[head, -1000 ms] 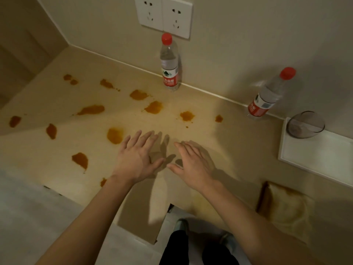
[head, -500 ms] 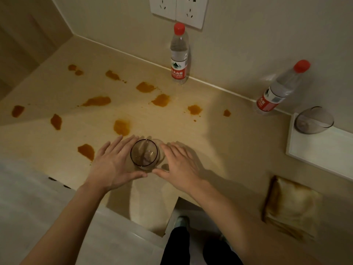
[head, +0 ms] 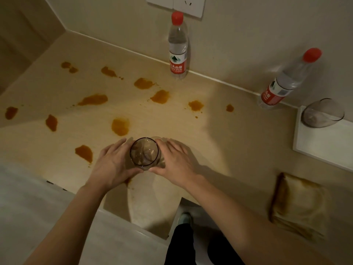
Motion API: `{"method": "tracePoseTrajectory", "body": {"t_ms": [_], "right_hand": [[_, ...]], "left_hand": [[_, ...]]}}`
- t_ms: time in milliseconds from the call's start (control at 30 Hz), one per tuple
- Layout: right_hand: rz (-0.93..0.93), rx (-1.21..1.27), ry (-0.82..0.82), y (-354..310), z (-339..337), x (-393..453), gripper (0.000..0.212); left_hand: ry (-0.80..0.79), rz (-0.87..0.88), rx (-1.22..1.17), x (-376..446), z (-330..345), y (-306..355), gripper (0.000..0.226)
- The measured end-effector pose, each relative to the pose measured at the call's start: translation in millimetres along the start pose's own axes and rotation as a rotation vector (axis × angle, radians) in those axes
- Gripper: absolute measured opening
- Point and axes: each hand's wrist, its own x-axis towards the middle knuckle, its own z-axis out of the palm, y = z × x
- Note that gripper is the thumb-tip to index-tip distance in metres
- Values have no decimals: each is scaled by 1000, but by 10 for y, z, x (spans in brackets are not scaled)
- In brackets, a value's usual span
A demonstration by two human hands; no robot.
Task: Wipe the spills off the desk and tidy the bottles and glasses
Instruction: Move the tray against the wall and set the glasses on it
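In the head view, a clear glass [head: 144, 152] stands upright near the front edge of the desk [head: 219, 134], cupped between the left hand [head: 114, 165] and the right hand [head: 176, 162], fingers curved against its sides. Beyond the glass, orange spills [head: 120, 126] dot the desk and a water bottle [head: 178, 48] stands at the wall. Right of the glass stand a second bottle [head: 286, 81], a second glass [head: 322, 113] on a white tray [head: 324, 144], and a folded cloth [head: 299, 205].
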Motion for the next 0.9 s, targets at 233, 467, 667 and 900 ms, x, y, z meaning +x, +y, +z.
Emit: {"method": "tracePoseTrajectory", "body": {"t_ms": [233, 467, 667, 900], "right_hand": [[6, 18, 67, 271, -143, -109, 93], [112, -2, 112, 775, -551, -459, 94], [192, 13, 178, 1330, -930, -856, 92], [277, 66, 299, 1986, -1297, -1390, 91]], "left_hand": [[-11, 34, -55, 133, 21, 275, 101], [-42, 147, -77, 408, 122, 972, 102], [-75, 238, -97, 650, 270, 1716, 100], [-93, 344, -134, 869, 496, 2621, 91]]}}
